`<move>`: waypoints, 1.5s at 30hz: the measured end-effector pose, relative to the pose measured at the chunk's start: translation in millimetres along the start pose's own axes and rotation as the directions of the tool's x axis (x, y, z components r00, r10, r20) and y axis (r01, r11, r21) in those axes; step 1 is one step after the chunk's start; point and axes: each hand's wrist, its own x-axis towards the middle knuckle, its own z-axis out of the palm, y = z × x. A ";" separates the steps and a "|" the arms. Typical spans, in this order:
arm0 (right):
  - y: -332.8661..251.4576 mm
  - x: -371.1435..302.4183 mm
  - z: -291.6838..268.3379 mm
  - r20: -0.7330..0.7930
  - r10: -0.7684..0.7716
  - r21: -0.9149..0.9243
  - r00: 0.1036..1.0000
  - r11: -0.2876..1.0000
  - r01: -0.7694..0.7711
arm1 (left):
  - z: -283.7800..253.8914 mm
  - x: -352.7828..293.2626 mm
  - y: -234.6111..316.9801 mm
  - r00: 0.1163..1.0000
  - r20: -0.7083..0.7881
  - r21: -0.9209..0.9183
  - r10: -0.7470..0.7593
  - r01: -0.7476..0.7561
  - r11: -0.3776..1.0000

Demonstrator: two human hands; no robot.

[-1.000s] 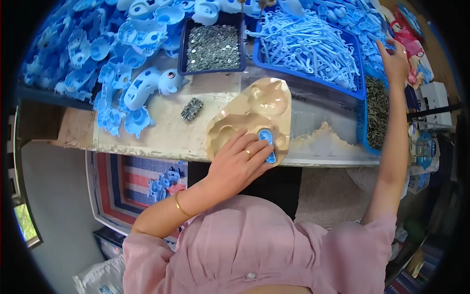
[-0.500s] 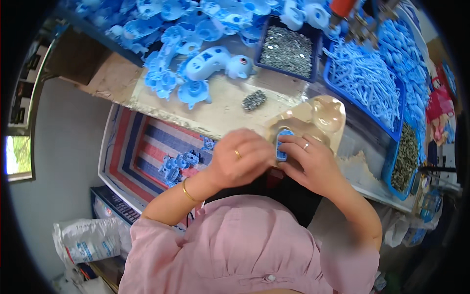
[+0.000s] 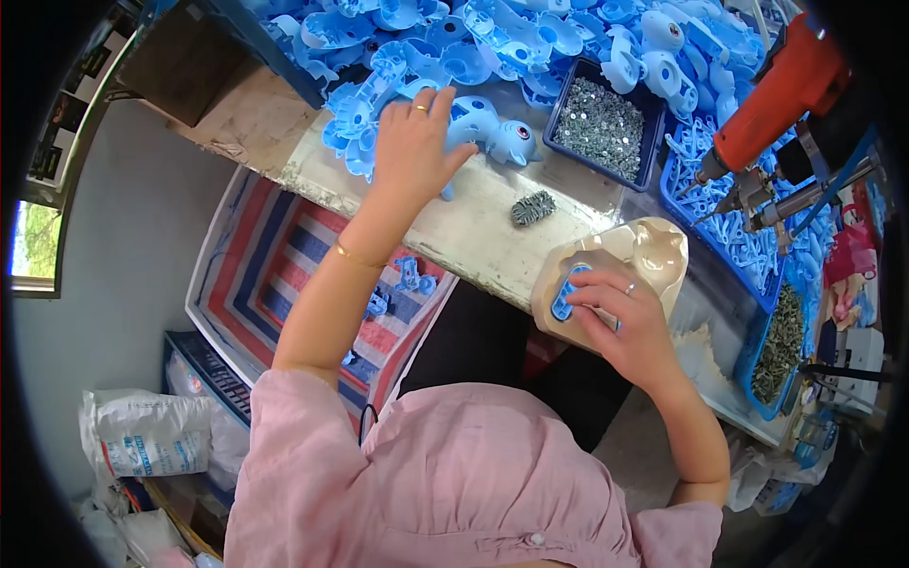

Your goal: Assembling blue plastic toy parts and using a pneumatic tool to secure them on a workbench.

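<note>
My left hand reaches to the far side of the bench, over the blue plastic toy shells, with its thumb spread from the fingers. It covers part of a blue animal-shaped toy shell with a painted eye. Whether it touches the shells I cannot tell. My right hand has its fingers curled on a small oval blue plastic part. That part sits in the hollow of a glossy beige moulded holder at the bench's near edge. A small heap of metal screws lies between my hands.
A dark tray of small metal pieces stands beyond the heap. To the right are a blue basket of thin blue parts, a blue bin of screws and a hanging red power screwdriver. Striped cloth holds blue pieces below left.
My left hand has left the beige holder and moved far and left to the blue shells, its fingers spreading. My right hand stays at the blue part. The red screwdriver shows more fully.
</note>
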 end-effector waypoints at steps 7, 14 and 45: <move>-7.3 -14.1 -7.3 -0.142 0.115 0.051 0.983 0.993 -0.109 | -7.3 1.4 -10.6 0.981 -0.097 -0.036 0.166 -0.171 0.985; -19.3 -8.6 -13.7 -0.355 -0.124 -0.129 0.927 0.988 0.082 | -59.5 -7.6 34.1 0.972 0.116 -0.673 -0.203 0.227 0.704; 11.2 -38.9 -0.5 -0.010 -0.067 -0.533 0.998 0.845 0.051 | -31.3 -55.0 125.8 0.847 0.302 -0.731 0.438 -0.088 0.676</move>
